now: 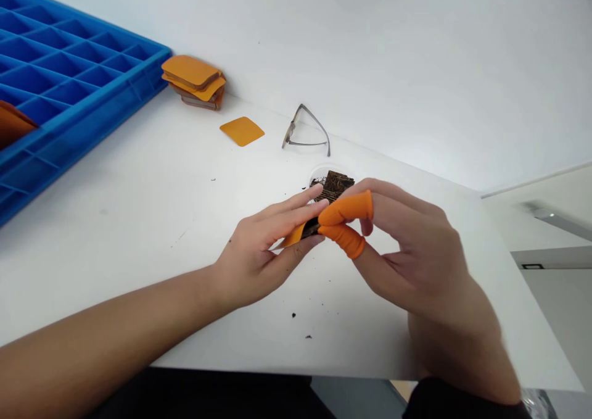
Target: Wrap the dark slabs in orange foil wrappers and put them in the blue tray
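Observation:
Between its fingers and thumb, my left hand (261, 246) holds a small orange paper packet (293, 236), its mouth spread toward the right. Orange finger cots cover the thumb and index finger of my right hand (402, 246). Those two fingertips pinch together at the packet's mouth, on a dark brown flaky piece (311, 226) that is partly inside; my fingers hide most of it. Just beyond my hands, a round white dish (316, 173) carries several dark brown, layered pieces (340, 183), partly covered by my fingers.
At the far left stands a blue compartment tray (92, 107) with a brown-orange item (13, 124) in one compartment. A stack of orange packets (192, 73) sits beside it. One flat orange packet (242, 131) and folded eyeglasses (308, 142) lie nearby. Dark crumbs (293, 315) dot the white table (139, 221).

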Motion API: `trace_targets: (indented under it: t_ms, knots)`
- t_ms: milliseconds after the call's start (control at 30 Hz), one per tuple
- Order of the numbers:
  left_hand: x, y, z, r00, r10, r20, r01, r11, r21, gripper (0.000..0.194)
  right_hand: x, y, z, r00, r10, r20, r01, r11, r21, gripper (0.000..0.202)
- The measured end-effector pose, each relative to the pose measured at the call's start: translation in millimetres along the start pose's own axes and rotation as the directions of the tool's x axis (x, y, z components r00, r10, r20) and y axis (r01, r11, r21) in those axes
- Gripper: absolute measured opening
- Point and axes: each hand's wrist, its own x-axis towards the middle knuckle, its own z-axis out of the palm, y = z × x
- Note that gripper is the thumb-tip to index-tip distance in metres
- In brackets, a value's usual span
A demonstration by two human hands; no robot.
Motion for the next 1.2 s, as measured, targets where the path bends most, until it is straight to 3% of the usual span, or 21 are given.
trace_targets:
  t_ms: [133,267,500,700,933,1200]
  knots:
    - [0,1,-1.1,0.995,0.096,0.029,-0.097,0.995,0.03,0.036,-2,-4,-8,0.999,0.006,0.048,-0.005,1.0,-0.01,0.013]
    - [1,2,-2.0,0.997,0.07,0.011,-0.07,0.997,0.039,0.036,-3,-4,-19,0.991,0.042,0.127,-0.045,0.999,0.019,0.018]
    - [4,2,-2.4,0.999,0.044,0.013,-0.045,0.996,0.083,0.028,-1,-3,-27,0.972,-0.038,0.23,0.024,0.998,0.064,0.021]
    - [3,1,0.3,1.0,-0.017,0.013,0.017,0.999,0.049,0.026,0,-2,-25,0.978,-0.028,0.208,0.017,0.998,0.055,0.02]
    - [4,2,1.3,0.999,-0.004,0.041,0.006,0.998,-0.061,0.023,-1,2,-23,0.969,0.019,0.245,-0.045,0.994,0.1,0.013]
    - [3,4,2.9,0.996,-0.082,-0.019,0.078,0.981,-0.18,0.023,1,4,-24,0.969,0.004,0.246,-0.042,0.988,0.149,0.012]
